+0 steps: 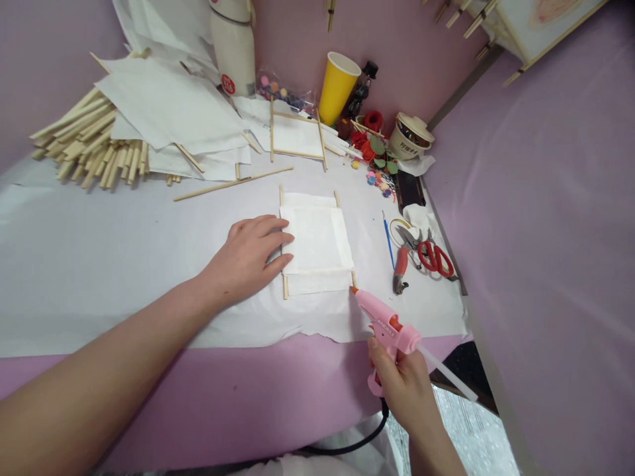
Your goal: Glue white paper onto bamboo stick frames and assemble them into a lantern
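Glue gun sits in the right hand, its grip wrapped around the handle, nozzle angled at the near right corner of a frame on the desk; whether the two touch cannot be told. Fingers of the left hand lie loosely spread on the frame's left side, that grip curled around nothing, apparently to steady the light piece. The gun comes in from the near right, perhaps keeping its cord off the frame. Scissors and cutters lie right, seemingly handy; sticks are heaped far left, likely out of the arms' way.
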A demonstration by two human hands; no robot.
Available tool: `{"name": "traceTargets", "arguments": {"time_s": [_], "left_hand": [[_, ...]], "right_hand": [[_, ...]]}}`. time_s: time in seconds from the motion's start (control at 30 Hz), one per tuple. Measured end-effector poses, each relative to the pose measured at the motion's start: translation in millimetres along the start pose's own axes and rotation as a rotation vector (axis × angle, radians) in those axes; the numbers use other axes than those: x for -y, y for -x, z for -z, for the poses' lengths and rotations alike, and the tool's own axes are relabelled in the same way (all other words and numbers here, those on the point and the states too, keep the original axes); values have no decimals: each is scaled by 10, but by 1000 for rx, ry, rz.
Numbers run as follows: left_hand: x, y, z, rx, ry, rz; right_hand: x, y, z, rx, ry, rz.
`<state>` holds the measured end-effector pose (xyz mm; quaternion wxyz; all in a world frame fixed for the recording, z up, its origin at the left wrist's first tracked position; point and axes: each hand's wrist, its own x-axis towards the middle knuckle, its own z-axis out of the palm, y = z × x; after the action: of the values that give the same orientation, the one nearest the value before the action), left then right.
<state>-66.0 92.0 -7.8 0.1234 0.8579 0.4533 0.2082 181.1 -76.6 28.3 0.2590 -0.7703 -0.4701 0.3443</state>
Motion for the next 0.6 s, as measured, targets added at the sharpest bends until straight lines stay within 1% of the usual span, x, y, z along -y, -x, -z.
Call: {"name": "traceTargets", "arguments": {"time_s": [0.27,0.43,0.5,0.6], "left_hand": [[-6,11,4,-9,-2,-3],[-7,0,1,-11,-1,-7],[-6,-2,-1,-10,0,-7],[-9,-2,-2,-10,4,-4]], "right_hand": [[-60,27,31,-14,27,-3],[-36,63,46,-80,8,91],[-13,65,35,-70,11,107],[23,54,2,-42,8,79]]}}
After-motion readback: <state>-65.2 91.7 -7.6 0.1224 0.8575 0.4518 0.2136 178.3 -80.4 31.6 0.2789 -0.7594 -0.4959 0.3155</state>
